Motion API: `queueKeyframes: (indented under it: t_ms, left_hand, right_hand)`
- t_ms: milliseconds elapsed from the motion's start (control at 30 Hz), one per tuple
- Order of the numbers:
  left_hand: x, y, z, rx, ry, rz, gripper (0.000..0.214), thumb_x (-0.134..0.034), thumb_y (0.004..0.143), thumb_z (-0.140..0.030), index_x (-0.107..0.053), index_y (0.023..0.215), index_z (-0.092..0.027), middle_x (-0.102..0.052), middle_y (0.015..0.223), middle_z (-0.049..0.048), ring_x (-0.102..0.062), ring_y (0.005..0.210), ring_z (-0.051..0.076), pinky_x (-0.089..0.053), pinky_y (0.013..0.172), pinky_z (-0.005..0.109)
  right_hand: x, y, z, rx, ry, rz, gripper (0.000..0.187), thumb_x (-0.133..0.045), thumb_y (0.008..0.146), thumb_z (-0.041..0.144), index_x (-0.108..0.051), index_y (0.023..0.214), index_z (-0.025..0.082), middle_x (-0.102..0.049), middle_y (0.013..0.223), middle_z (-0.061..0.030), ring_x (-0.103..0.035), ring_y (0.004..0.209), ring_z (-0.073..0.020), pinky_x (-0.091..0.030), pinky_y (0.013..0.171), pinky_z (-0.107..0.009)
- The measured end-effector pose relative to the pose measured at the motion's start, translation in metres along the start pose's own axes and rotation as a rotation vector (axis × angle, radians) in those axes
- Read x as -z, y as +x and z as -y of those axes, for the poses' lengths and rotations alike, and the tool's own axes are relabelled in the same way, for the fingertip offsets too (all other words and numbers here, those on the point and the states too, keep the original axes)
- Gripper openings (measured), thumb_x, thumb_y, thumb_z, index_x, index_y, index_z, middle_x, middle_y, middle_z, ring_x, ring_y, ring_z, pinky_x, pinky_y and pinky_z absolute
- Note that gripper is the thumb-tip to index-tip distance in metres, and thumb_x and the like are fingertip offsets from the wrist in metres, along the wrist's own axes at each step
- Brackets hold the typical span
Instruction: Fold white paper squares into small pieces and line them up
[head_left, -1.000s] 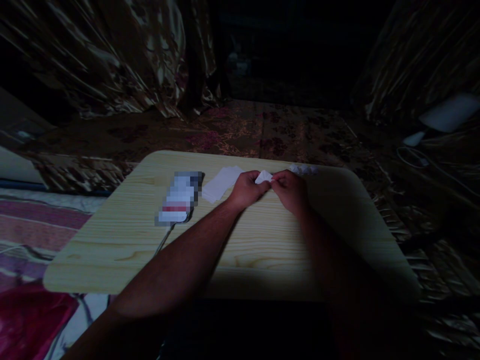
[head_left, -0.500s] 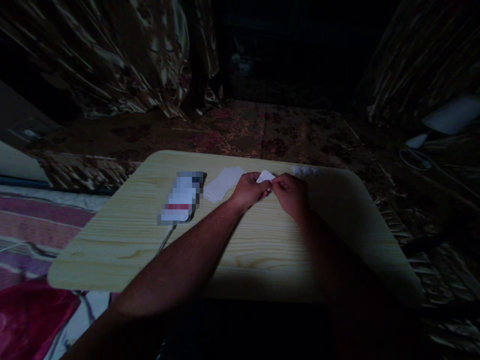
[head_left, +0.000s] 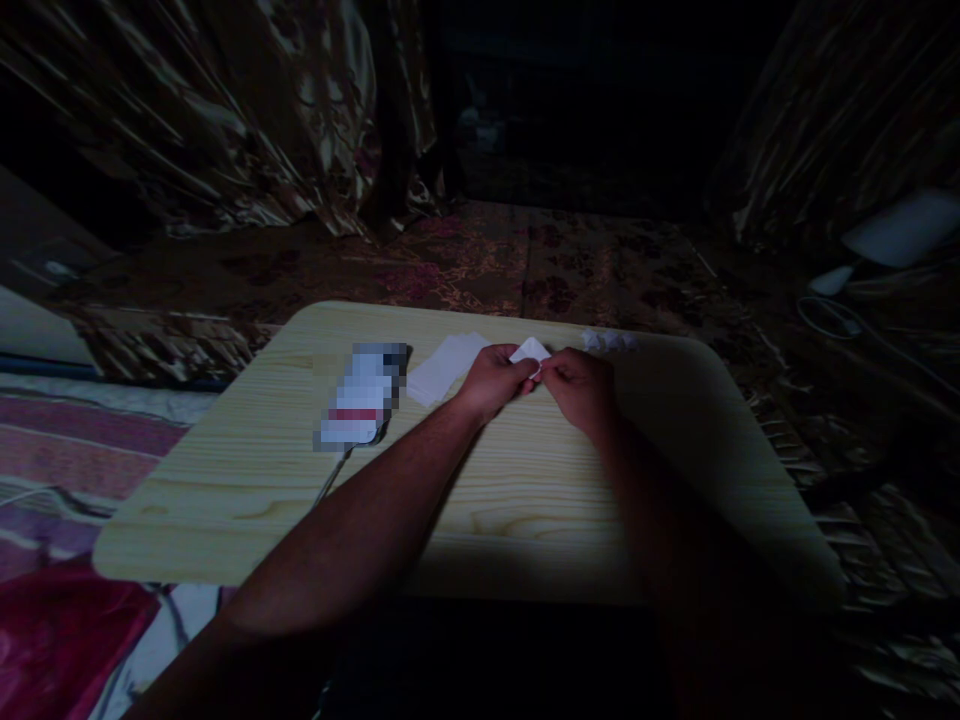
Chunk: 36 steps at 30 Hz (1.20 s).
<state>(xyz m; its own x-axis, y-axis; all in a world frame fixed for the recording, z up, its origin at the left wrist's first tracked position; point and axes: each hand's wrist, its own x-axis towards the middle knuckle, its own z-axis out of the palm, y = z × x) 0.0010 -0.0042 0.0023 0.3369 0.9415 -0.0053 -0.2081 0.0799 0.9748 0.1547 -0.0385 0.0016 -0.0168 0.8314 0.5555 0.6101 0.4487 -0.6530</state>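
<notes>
While the left hand (head_left: 495, 380) grips a small white paper piece (head_left: 531, 352) with its thumb on top, the right hand (head_left: 585, 388) pinches the lower right corner. Neither hand is free. Piece sits between the 2 hands, pointed end facing away from them; it looks part-folded, fold count too dim to read.

Status: small folded shapes (head_left: 610, 342) sit in a row just past the right hand, looks like 3, though they blur together in this light. I'd call those done. 1 in work. Left over: loose white sheets (head_left: 448, 368) fanned just left of the left hand, flat as far as I can see, count not readable.

Room: far edge of the table (head_left: 487, 490) is close ahead of both hands, so little margin that way. More wood surface to the right of the right hand, up to the rounded corner, and between the forearms toward the body. Left side is tighter: sheets are near the left hand, then a phone (head_left: 360, 390) farther left. Its cable (head_left: 330, 478) runs back toward the left forearm (head_left: 375, 510) and goes out of sight there; snag risk, I'd say, if that arm sweeps left.
</notes>
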Motion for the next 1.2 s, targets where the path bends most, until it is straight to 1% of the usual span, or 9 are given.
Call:
queueKeyframes:
  t_ms: [100,233,333,433,633,767,900,1100,1200]
  left_hand:
    - [-0.0004,-0.0005,0.0001,-0.008,0.001,-0.008,0.016,-0.074,0.067,-0.024,-0.066,0.070,-0.012,-0.064,0.059,0.0023,-0.052,0.046,0.007,-0.038,0.047,0.020]
    - [-0.0019,-0.0019,-0.0007,-0.021,0.013,-0.055,0.018,-0.076,0.066,-0.025,-0.064,0.073,-0.012,-0.065,0.058,0.0019,-0.054,0.046,0.008,-0.040,0.047,0.020]
    - [-0.0031,-0.0029,-0.0019,-0.012,0.021,-0.074,0.019,-0.076,0.066,-0.024,-0.063,0.073,-0.012,-0.066,0.059,0.0021,-0.056,0.047,0.009,-0.040,0.046,0.020]
    - [-0.0036,-0.0033,-0.0031,-0.009,-0.013,-0.057,0.017,-0.075,0.065,-0.023,-0.064,0.073,-0.012,-0.066,0.058,0.0022,-0.055,0.046,0.008,-0.040,0.046,0.020]
    - [-0.0032,-0.0040,-0.0071,0.037,-0.079,-0.035,0.016,-0.076,0.060,-0.021,-0.065,0.066,-0.011,-0.064,0.055,0.0020,-0.053,0.044,0.008,-0.040,0.046,0.020]
    - [-0.0017,-0.0037,-0.0088,0.045,-0.104,0.008,0.017,-0.076,0.061,-0.023,-0.066,0.063,-0.010,-0.063,0.055,0.0026,-0.052,0.044,0.007,-0.039,0.044,0.020]
    - [0.0001,-0.0023,-0.0094,0.058,-0.110,0.039,0.020,-0.076,0.063,-0.026,-0.068,0.066,-0.009,-0.065,0.059,0.0047,-0.053,0.045,0.008,-0.040,0.043,0.020]
    - [0.0007,-0.0014,-0.0095,0.092,-0.045,-0.003,0.024,-0.079,0.064,-0.030,-0.069,0.066,-0.009,-0.066,0.059,0.0061,-0.055,0.044,0.009,-0.040,0.042,0.020]
    - [0.0005,-0.0017,-0.0094,0.099,-0.036,-0.020,0.024,-0.079,0.064,-0.031,-0.069,0.067,-0.009,-0.067,0.059,0.0062,-0.055,0.044,0.010,-0.042,0.042,0.021]
  right_hand:
    - [-0.0015,0.0001,-0.0011,-0.041,0.024,-0.029,0.013,-0.060,0.085,0.028,-0.069,0.078,0.024,-0.074,0.074,-0.0009,-0.069,0.069,-0.0161,-0.051,0.067,-0.027]
    - [-0.0021,0.0008,-0.0010,-0.083,-0.021,-0.053,0.010,-0.064,0.081,0.030,-0.069,0.076,0.023,-0.073,0.069,0.0005,-0.067,0.064,-0.0151,-0.050,0.063,-0.025]
    - [-0.0017,0.0008,-0.0009,-0.053,-0.050,-0.068,0.009,-0.065,0.080,0.028,-0.069,0.074,0.023,-0.072,0.067,0.0009,-0.067,0.063,-0.0143,-0.049,0.060,-0.024]
    - [-0.0018,0.0004,-0.0018,-0.008,-0.057,-0.079,0.008,-0.065,0.080,0.026,-0.069,0.074,0.023,-0.071,0.066,0.0010,-0.066,0.061,-0.0137,-0.048,0.059,-0.023]
    - [-0.0024,0.0005,-0.0041,0.147,-0.091,-0.074,0.011,-0.061,0.082,0.021,-0.069,0.075,0.022,-0.071,0.069,0.0000,-0.064,0.063,-0.0135,-0.048,0.063,-0.024]
    - [-0.0014,0.0002,-0.0031,0.142,-0.084,-0.024,0.013,-0.060,0.083,0.019,-0.068,0.074,0.022,-0.071,0.072,-0.0010,-0.065,0.067,-0.0139,-0.048,0.065,-0.025]
    - [-0.0007,-0.0007,-0.0014,0.132,-0.051,-0.015,0.013,-0.060,0.083,0.019,-0.068,0.073,0.022,-0.071,0.072,-0.0010,-0.064,0.067,-0.0139,-0.048,0.064,-0.024]
    - [0.0000,-0.0006,-0.0002,0.194,-0.052,-0.020,0.015,-0.059,0.083,0.018,-0.068,0.071,0.022,-0.069,0.069,-0.0005,-0.061,0.062,-0.0126,-0.045,0.061,-0.024]
    - [0.0000,-0.0008,-0.0012,0.195,-0.055,-0.028,0.015,-0.059,0.082,0.018,-0.068,0.071,0.022,-0.070,0.070,-0.0012,-0.061,0.062,-0.0128,-0.045,0.061,-0.024]
